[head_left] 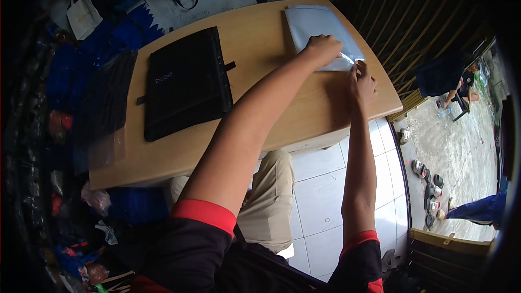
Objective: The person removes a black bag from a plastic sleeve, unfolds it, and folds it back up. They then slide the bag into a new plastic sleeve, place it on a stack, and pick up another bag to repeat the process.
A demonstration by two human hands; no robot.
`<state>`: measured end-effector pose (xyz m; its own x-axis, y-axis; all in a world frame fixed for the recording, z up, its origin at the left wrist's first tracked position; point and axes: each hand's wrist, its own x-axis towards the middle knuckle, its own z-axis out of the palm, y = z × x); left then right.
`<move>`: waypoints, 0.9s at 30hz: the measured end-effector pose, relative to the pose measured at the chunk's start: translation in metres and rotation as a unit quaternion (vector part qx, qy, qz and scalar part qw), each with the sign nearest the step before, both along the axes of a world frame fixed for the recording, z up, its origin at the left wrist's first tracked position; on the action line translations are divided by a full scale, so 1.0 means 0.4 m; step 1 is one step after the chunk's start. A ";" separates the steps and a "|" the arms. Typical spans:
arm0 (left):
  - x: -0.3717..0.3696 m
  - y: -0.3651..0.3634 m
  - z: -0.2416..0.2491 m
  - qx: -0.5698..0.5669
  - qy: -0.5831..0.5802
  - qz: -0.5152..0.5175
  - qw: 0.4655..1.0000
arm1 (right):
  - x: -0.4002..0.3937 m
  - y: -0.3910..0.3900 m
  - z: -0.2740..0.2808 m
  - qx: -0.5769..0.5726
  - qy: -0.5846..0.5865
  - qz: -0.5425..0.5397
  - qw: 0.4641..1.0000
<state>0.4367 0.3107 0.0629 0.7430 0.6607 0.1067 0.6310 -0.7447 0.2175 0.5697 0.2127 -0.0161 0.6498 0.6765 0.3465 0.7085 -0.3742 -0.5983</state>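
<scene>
On the far right part of the wooden table lies a stack of clear plastic bags (312, 24), flat and glossy. My left hand (324, 50) is closed at the near part of the stack, its fingers pinching the plastic. Just to the right, my right hand (362, 84) is also closed, with thumb and fingertips at the stack's near right corner. A shiny fold of plastic shows between the two hands. How many layers they grip cannot be made out. Left of my arms, a flat black bag (184, 84) with small lettering rests on the table.
The wooden table (255, 38) has a rounded far edge. Clear plastic sheets (108, 108) hang over its left edge. Bagged goods (59, 125) pile up at left. A slatted gate (401, 21) stands at right, with shoes (429, 184) and other people (477, 209) beyond.
</scene>
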 end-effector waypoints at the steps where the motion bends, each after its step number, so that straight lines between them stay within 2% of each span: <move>1: -0.003 0.002 0.010 0.002 -0.001 -0.002 1.000 | -0.004 -0.001 0.005 -0.003 0.002 -0.002 1.000; 5: 0.002 0.019 0.035 -0.024 0.022 -0.032 0.999 | -0.020 0.001 0.009 0.075 0.015 -0.021 0.997; 7: 0.011 0.028 0.037 -0.023 0.028 -0.041 0.999 | -0.039 -0.009 0.022 0.214 -0.095 -0.040 0.971; 8: 0.011 0.030 0.039 -0.029 0.029 -0.051 0.998 | -0.047 -0.018 0.028 0.216 -0.101 -0.045 0.970; 10: 0.017 0.035 0.047 -0.028 0.026 -0.068 0.997 | -0.064 -0.034 0.039 0.193 -0.200 0.093 0.956; 12: 0.019 0.038 0.051 -0.051 0.060 -0.073 0.994 | -0.074 -0.031 0.037 0.214 -0.260 0.172 0.926; 16: 0.020 0.066 0.049 -0.026 0.065 -0.086 0.994 | -0.075 -0.035 0.032 0.193 -0.289 0.199 0.916; 18: 0.011 0.054 0.063 -0.067 0.068 -0.073 0.993 | -0.074 -0.028 0.031 0.209 -0.299 0.210 0.907; 20: 0.009 0.047 0.077 -0.061 0.091 -0.078 0.991 | -0.086 -0.042 0.045 0.106 -0.247 0.198 0.943; 22: -0.004 0.041 0.082 -0.043 0.042 -0.066 0.996 | -0.085 -0.038 0.046 0.119 -0.236 0.199 0.944; 26: 0.005 0.085 0.054 -0.051 0.021 -0.094 0.994 | -0.087 -0.040 0.044 0.111 -0.261 0.172 0.943; 27: 0.003 0.090 0.055 -0.090 0.014 -0.087 0.992 | -0.086 -0.040 0.043 0.129 -0.281 0.169 0.936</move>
<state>0.4380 0.3466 0.0849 0.8485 0.5286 -0.0244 0.5041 -0.7933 0.3415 0.5354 0.1967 0.0013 0.0786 0.6567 0.7500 0.9903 0.0347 -0.1343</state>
